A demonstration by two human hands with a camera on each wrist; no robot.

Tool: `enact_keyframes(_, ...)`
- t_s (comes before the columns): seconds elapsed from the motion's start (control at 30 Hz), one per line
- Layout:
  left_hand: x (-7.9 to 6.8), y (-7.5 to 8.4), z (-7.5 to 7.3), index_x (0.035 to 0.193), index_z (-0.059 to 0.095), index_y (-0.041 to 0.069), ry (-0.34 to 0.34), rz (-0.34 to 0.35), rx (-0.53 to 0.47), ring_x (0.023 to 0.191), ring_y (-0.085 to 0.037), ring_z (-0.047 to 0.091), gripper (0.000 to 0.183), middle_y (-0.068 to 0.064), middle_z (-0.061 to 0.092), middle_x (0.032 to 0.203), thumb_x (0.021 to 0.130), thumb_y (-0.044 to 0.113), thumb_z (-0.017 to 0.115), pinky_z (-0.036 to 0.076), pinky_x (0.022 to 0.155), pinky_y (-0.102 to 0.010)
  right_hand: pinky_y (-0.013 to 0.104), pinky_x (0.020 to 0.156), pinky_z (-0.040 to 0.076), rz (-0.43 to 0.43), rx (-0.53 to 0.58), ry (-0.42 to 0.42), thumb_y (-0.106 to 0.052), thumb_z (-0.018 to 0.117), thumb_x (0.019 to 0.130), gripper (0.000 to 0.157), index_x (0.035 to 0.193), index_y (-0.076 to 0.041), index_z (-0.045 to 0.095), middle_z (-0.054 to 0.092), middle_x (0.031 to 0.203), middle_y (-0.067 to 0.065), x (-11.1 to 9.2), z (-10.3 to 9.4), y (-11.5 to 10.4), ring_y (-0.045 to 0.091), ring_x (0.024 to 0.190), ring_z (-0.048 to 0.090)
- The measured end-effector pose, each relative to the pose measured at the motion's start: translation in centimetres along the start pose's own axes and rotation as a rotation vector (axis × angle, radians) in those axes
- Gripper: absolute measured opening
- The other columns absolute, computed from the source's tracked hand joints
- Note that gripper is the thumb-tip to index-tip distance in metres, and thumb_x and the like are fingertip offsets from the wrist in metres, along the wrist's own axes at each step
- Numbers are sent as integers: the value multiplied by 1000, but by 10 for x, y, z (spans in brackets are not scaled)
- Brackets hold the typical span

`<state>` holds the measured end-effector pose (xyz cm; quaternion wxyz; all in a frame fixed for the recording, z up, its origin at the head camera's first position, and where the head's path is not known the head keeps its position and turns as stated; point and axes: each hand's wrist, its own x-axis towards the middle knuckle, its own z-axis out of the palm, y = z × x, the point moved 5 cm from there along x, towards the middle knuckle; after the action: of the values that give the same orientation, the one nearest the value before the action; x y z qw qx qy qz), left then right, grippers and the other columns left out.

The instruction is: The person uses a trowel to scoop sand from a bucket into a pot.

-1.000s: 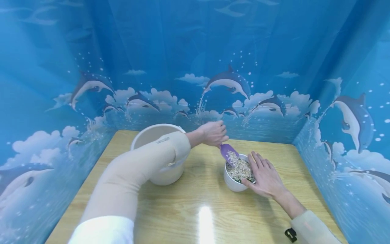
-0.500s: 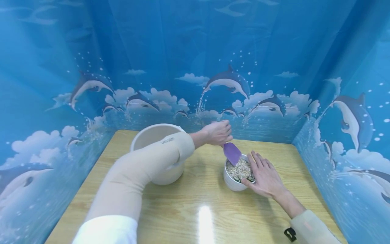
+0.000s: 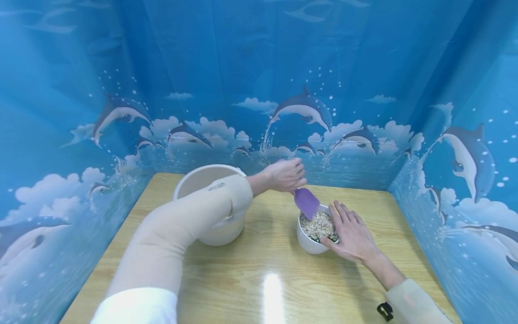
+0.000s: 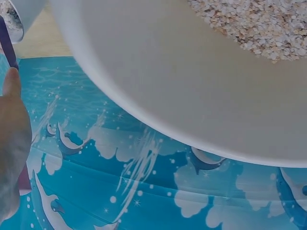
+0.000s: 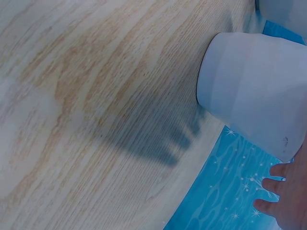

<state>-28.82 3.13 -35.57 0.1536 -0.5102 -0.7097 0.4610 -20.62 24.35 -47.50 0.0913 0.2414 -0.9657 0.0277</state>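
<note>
My left hand [image 3: 286, 174] grips the handle of a purple scoop [image 3: 306, 203]. The scoop is tipped over, its back facing up and its tip above the left side of a small white pot [image 3: 308, 243]. Pale flakes [image 3: 321, 223] cover most of the pot's contents, with dark green bits along the front edge. My right hand [image 3: 354, 236] rests on the pot's right rim with fingers extended. In the left wrist view, the hand [image 4: 14, 139] and scoop [image 4: 6, 43] show at the left edge; the right wrist view shows the pot's side [image 5: 249, 86].
A large off-white bucket [image 3: 218, 236] stands left of the pot, under my left forearm. More pale flakes [image 4: 268, 28] lie inside it. Wooden tabletop [image 3: 226, 283] spreads in front, and a blue dolphin-print curtain [image 3: 259, 81] encloses the back and sides.
The scoop has turned over from showing flakes to showing its back, and the flakes it carried are off it. The left hand shifted slightly right, then back left. The right hand stayed still.
</note>
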Motion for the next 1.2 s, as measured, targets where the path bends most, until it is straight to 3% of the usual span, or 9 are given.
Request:
enact_keyframes(0.2, -9, 0, 4, 122, 56, 19, 34, -23, -64, 106, -15, 63, 59, 3, 70, 117, 108, 68, 25, 48, 95, -31, 68, 120, 36, 4, 1, -6, -72, 58, 93, 106, 162, 3, 29, 31, 169, 29, 0, 1, 0, 50, 153, 38)
enact_keyframes(0.5, -19, 5, 12, 121, 57, 19, 59, -56, -182, 116, -18, 65, 57, 1, 70, 121, 109, 66, 26, 50, 106, -36, 69, 120, 36, 13, 4, -18, -73, 56, 94, 106, 163, 3, 29, 30, 170, 29, -1, -1, -1, 50, 153, 37)
enact_keyframes(0.9, -36, 0, 16, 114, 58, 18, 150, -94, -254, 104, -17, 65, 58, 1, 70, 112, 108, 67, 27, 52, 92, -32, 70, 120, 36, 19, 8, -18, -70, 59, 93, 105, 163, 2, 28, 28, 170, 29, -2, -1, 0, 51, 153, 37)
enact_keyframes(1.2, -55, -3, 29, 112, 58, 16, 135, -114, -327, 100, -18, 63, 56, -1, 69, 109, 109, 64, 30, 53, 91, -33, 69, 121, 34, 18, 14, -37, -71, 59, 93, 107, 164, 2, 25, 24, 172, 28, 0, -1, -1, 49, 155, 34)
